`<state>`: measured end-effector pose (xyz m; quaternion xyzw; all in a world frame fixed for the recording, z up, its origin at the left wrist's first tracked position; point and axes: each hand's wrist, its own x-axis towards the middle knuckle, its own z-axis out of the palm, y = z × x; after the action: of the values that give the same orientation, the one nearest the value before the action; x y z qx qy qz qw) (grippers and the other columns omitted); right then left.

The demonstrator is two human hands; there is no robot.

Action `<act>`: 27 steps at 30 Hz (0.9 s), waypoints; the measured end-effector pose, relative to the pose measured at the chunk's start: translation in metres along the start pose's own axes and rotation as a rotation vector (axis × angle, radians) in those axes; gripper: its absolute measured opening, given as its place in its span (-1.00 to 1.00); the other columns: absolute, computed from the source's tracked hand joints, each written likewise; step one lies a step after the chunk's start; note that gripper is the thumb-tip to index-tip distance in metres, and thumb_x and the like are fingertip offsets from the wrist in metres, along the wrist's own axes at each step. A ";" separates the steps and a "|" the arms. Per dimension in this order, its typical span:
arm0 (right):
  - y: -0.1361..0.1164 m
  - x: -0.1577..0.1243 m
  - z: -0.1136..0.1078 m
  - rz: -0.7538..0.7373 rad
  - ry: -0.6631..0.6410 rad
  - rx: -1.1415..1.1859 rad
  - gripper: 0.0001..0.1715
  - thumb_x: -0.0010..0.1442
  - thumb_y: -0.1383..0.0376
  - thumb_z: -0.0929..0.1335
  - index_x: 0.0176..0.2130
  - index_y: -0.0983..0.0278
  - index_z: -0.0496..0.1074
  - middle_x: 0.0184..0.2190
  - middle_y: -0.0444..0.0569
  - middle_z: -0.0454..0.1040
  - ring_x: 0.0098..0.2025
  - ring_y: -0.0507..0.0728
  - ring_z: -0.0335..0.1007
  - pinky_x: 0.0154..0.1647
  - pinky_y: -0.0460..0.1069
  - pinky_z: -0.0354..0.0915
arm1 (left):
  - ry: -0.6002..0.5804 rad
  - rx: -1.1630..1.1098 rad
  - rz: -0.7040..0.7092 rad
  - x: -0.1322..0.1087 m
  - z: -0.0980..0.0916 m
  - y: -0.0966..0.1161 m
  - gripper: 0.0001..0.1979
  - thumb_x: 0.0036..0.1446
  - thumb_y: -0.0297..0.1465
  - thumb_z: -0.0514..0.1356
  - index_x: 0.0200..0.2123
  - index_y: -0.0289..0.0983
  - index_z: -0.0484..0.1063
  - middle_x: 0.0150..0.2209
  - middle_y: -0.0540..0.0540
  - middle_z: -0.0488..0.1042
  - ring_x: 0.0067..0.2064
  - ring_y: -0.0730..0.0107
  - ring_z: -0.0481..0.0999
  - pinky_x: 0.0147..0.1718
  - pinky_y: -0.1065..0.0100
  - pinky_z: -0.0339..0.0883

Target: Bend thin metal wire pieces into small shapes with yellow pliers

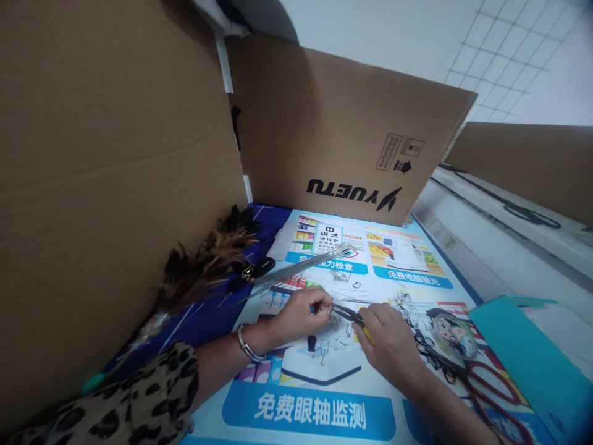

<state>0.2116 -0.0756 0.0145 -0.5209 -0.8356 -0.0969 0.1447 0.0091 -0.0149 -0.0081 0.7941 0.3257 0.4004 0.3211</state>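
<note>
My right hand point(389, 340) is closed round the yellow handles of a pair of pliers point(347, 313), whose dark jaws point left. At the tip of the jaws, my left hand point(303, 312) pinches something thin, probably wire, too small to make out clearly. Below and between the hands lie several bent wire pieces point(322, 349) on the printed sheet. Beyond my left hand a bundle of long straight silvery wires point(310, 262) lies slantwise. More small bent wires point(403, 300) are scattered past my right hand.
Red-handled scissors point(493, 383) and a clear round dish point(456, 337) lie at right, near a teal folder point(532, 358). Brown feathers point(204, 259) and a black key fob point(264, 267) are at left. Cardboard panels point(352, 123) stand at the left and back.
</note>
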 end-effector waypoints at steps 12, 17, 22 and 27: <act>0.003 -0.005 0.008 0.027 -0.023 0.051 -0.79 0.20 0.27 0.20 -0.23 0.29 0.35 -0.34 0.05 0.37 -0.26 0.15 0.26 -0.28 0.00 0.17 | -0.033 -0.004 0.012 -0.001 0.002 -0.001 -0.88 -0.07 -0.59 0.07 -0.57 -0.31 0.27 -0.55 0.04 0.28 -0.48 0.52 0.26 -0.46 0.47 0.13; 0.002 -0.006 0.015 0.118 -0.021 0.226 -0.81 0.19 0.23 0.21 -0.26 0.25 0.33 -0.35 0.00 0.38 -0.29 0.12 0.30 -0.30 -0.04 0.20 | -0.032 -0.053 -0.004 0.000 0.000 -0.001 -0.88 -0.02 -0.56 0.06 -0.56 -0.31 0.26 -0.54 0.04 0.26 -0.46 0.51 0.25 -0.45 0.46 0.14; 0.000 -0.003 0.012 0.201 -0.094 0.378 -0.85 0.18 0.23 0.21 -0.30 0.23 0.31 -0.38 -0.06 0.38 -0.32 0.10 0.30 -0.34 -0.06 0.19 | -0.033 -0.078 -0.018 0.001 -0.001 0.001 -0.89 -0.01 -0.57 0.05 -0.53 -0.32 0.29 -0.53 0.03 0.26 -0.45 0.50 0.26 -0.43 0.46 0.15; -0.002 0.000 0.008 0.248 -0.144 0.476 -0.85 0.19 0.23 0.21 -0.36 0.23 0.29 -0.42 -0.11 0.37 -0.36 0.07 0.29 -0.38 -0.08 0.16 | -0.031 -0.097 -0.045 0.001 -0.002 0.001 -0.90 -0.02 -0.57 0.05 -0.52 -0.33 0.30 -0.52 0.02 0.28 -0.44 0.50 0.27 -0.42 0.46 0.17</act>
<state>0.2088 -0.0740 0.0069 -0.5762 -0.7728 0.1578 0.2140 0.0082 -0.0145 -0.0059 0.7762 0.3188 0.3959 0.3730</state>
